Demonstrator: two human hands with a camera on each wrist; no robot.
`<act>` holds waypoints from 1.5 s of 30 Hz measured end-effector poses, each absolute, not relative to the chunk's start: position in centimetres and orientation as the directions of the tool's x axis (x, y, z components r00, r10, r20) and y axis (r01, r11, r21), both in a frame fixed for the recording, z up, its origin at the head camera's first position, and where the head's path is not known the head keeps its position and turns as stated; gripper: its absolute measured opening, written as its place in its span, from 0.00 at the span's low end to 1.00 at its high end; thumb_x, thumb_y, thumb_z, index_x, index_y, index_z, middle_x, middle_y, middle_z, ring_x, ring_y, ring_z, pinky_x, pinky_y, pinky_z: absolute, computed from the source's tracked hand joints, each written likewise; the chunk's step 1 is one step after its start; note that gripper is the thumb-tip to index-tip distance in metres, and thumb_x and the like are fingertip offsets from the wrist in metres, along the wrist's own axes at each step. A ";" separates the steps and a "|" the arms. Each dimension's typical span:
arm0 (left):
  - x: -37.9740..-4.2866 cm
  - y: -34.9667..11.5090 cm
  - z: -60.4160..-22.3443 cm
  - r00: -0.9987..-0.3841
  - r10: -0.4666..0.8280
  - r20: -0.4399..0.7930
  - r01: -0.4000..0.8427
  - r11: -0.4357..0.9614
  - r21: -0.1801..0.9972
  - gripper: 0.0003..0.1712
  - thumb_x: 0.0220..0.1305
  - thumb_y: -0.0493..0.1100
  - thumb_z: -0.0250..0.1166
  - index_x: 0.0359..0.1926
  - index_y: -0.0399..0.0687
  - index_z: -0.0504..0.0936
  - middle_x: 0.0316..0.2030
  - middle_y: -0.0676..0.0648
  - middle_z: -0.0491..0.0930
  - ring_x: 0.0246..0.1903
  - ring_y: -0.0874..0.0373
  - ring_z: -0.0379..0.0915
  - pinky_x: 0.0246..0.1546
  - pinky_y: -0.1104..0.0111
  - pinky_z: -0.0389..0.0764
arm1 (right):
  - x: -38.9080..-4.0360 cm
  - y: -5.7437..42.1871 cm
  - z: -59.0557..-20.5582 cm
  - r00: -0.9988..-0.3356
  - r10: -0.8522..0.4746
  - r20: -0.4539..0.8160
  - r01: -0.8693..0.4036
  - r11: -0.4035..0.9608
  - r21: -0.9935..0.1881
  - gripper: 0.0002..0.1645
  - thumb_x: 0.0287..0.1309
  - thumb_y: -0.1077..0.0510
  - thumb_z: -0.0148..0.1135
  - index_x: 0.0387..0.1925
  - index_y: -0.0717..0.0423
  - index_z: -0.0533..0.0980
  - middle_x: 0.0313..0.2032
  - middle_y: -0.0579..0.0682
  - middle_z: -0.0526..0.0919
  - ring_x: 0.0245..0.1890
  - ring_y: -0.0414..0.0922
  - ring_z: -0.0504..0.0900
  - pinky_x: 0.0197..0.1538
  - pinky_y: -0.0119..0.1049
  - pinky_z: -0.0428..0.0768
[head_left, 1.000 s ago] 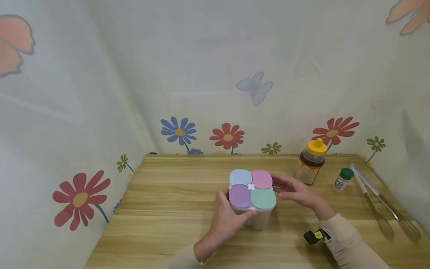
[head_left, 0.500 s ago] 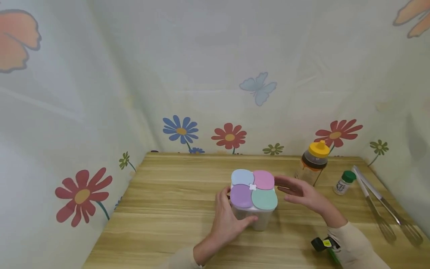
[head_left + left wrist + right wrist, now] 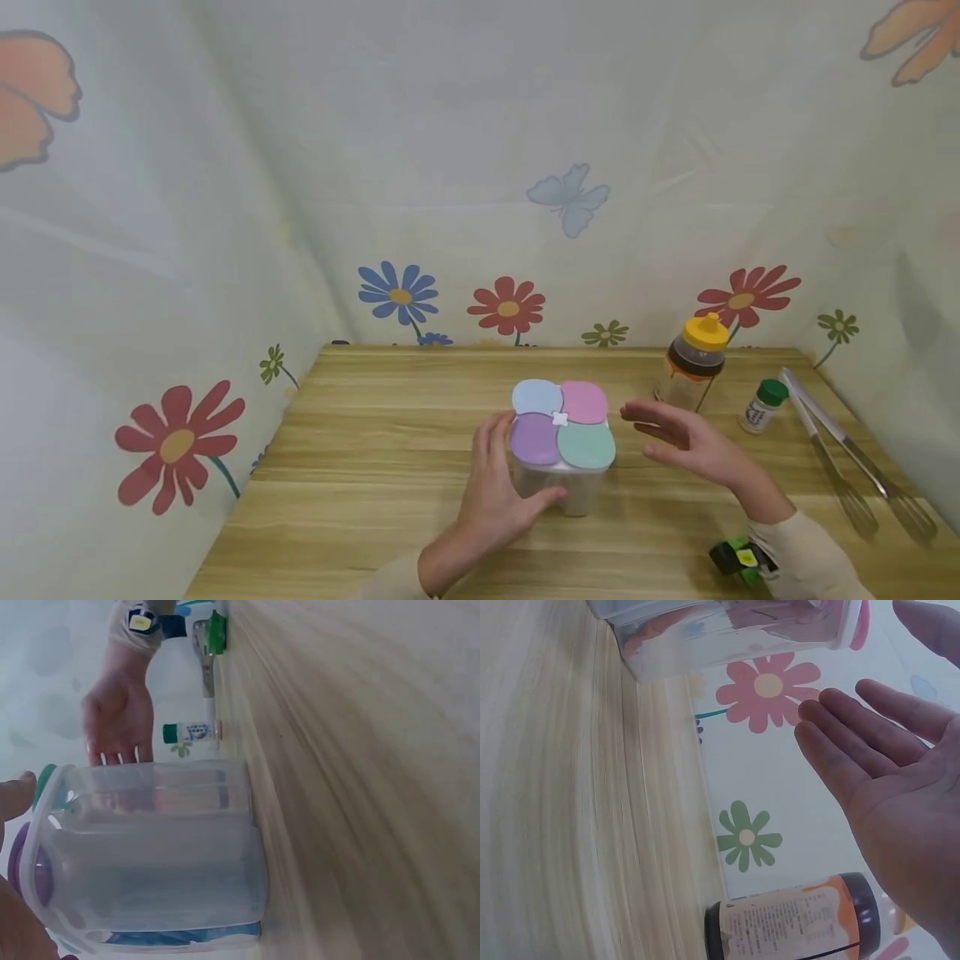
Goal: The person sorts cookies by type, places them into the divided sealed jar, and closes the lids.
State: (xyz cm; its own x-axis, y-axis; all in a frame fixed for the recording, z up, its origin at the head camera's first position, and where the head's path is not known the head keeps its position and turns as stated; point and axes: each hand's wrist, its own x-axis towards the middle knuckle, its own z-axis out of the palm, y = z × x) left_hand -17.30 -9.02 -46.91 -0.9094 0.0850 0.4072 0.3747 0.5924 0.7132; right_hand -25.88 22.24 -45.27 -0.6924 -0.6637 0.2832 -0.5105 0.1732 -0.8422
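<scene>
A clear plastic storage container [image 3: 564,485] with several petal-shaped lids, light blue, pink, purple and green, stands upright on the wooden table [image 3: 397,408]. My left hand [image 3: 495,492] lies around its left side, fingers nearly straight along the wall and thumb across the front. In the left wrist view its thumb [image 3: 16,796] is by the green lid; whether it presses there I cannot tell. My right hand [image 3: 690,446] hovers to the container's right, apart from it. In the right wrist view this palm [image 3: 907,802] shows bare, with fingers extended.
A sauce bottle with a yellow cap [image 3: 693,360] stands behind the right hand. Right of it are a small green-capped shaker [image 3: 763,407] and metal tongs [image 3: 843,450]. A green object [image 3: 742,562] lies near the right wrist. A flowered curtain [image 3: 450,167] borders the table.
My right hand has left the container's side and drawn away to the right. The left fingers have shifted slightly back along the container, which stays about where it was.
</scene>
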 end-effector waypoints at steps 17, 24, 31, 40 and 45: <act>-18.8 -10.3 -45.2 -0.754 0.202 0.626 0.591 0.625 0.510 0.47 0.45 0.58 0.78 0.64 0.46 0.71 0.62 0.50 0.70 0.62 0.55 0.65 0.60 0.57 0.73 | -25.3 23.6 -46.1 -0.714 -0.618 0.328 -0.614 0.329 -0.717 0.28 0.59 0.67 0.63 0.62 0.64 0.69 0.58 0.54 0.78 0.55 0.42 0.78 0.55 0.35 0.79; -19.3 -10.0 -44.6 -0.712 0.268 0.649 0.646 0.613 0.455 0.39 0.48 0.57 0.77 0.60 0.48 0.76 0.58 0.53 0.74 0.60 0.59 0.68 0.60 0.60 0.72 | -25.0 24.5 -46.1 -0.729 -0.595 0.340 -0.623 0.369 -0.690 0.28 0.57 0.68 0.65 0.60 0.62 0.71 0.56 0.48 0.79 0.52 0.41 0.80 0.52 0.35 0.80; -19.6 -9.4 -44.2 -0.665 0.304 0.683 0.688 0.605 0.401 0.34 0.49 0.55 0.76 0.56 0.47 0.79 0.53 0.52 0.79 0.57 0.59 0.72 0.59 0.60 0.73 | -24.2 25.5 -46.3 -0.771 -0.558 0.308 -0.593 0.452 -0.666 0.27 0.57 0.63 0.67 0.59 0.60 0.73 0.54 0.54 0.80 0.50 0.41 0.80 0.49 0.35 0.80; -19.7 -8.5 -43.7 -0.629 0.370 0.684 0.714 0.623 0.320 0.32 0.48 0.55 0.77 0.52 0.48 0.81 0.50 0.53 0.81 0.54 0.60 0.75 0.57 0.64 0.75 | -23.2 26.9 -47.4 -0.824 -0.507 0.252 -0.536 0.555 -0.636 0.26 0.57 0.57 0.68 0.56 0.59 0.75 0.51 0.57 0.82 0.47 0.37 0.80 0.46 0.33 0.81; -19.9 -8.1 -43.7 -0.624 0.405 0.669 0.720 0.631 0.290 0.33 0.47 0.57 0.77 0.52 0.47 0.81 0.50 0.54 0.81 0.54 0.61 0.75 0.56 0.65 0.75 | -22.8 27.4 -47.9 -0.823 -0.519 0.233 -0.538 0.579 -0.612 0.27 0.56 0.57 0.69 0.56 0.61 0.75 0.51 0.60 0.82 0.46 0.38 0.80 0.46 0.34 0.81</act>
